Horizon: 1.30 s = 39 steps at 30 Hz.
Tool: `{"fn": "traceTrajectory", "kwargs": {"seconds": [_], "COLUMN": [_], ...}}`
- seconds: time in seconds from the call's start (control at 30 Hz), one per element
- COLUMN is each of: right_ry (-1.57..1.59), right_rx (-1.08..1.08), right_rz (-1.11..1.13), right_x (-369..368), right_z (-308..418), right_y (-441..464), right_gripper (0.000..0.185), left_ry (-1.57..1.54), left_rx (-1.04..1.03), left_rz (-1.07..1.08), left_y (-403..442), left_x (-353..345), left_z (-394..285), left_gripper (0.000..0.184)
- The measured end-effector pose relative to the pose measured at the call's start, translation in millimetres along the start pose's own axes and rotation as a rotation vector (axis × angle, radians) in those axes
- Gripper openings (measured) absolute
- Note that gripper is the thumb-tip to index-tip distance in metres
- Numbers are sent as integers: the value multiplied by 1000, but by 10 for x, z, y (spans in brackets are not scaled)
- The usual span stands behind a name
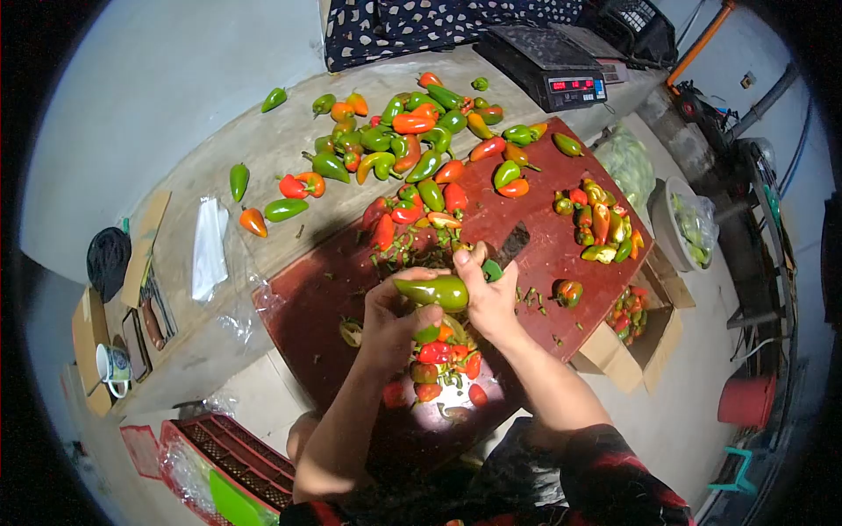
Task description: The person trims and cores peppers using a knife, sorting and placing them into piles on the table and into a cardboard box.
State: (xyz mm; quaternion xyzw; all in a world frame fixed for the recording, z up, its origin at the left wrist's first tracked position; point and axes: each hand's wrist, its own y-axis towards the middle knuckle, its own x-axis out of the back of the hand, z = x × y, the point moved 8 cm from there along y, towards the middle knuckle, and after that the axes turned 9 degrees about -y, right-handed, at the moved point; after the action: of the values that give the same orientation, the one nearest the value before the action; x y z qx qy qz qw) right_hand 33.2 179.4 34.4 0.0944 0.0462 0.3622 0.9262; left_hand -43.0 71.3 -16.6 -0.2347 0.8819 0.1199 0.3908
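Between my two hands is a large green pepper [434, 293]. My left hand [396, 314] is closed around its left side. My right hand [487, 294] is wrapped round the green handle [493, 269] of a knife, whose dark blade [511, 245] points up and to the right, away from the pepper. The right fingers are at the pepper's stem end. Red, orange and green peppers [434, 352] and cut pieces lie below my hands. Small green stem scraps [412, 241] lie beyond them on the red board [544, 289].
A big pile of peppers [377, 138] covers the back of the concrete counter [184, 289]. Cut peppers [605, 223] sit at the board's right. A scale [561, 74] stands at the back right. An open cardboard box [618, 355] holds peppers; a red crate [228, 460] is lower left.
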Motion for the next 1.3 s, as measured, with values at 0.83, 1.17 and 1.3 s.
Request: {"fn": "traceTrajectory", "kwargs": {"seconds": [0.83, 1.17, 1.3], "right_ry": [-550, -603, -807], "right_rx": [240, 247, 255], "right_rz": [420, 133, -213], "right_x": [-273, 438, 1542], "right_z": [52, 577, 999], "right_y": [-54, 144, -38], "right_gripper": [83, 82, 88], "left_ry": [-290, -459, -298], "left_rx": [126, 91, 77], "left_rz": [-151, -88, 46], "left_y": [91, 112, 130], "left_x": [253, 84, 199], "left_z": [171, 1, -61], "left_gripper": [45, 58, 51]}}
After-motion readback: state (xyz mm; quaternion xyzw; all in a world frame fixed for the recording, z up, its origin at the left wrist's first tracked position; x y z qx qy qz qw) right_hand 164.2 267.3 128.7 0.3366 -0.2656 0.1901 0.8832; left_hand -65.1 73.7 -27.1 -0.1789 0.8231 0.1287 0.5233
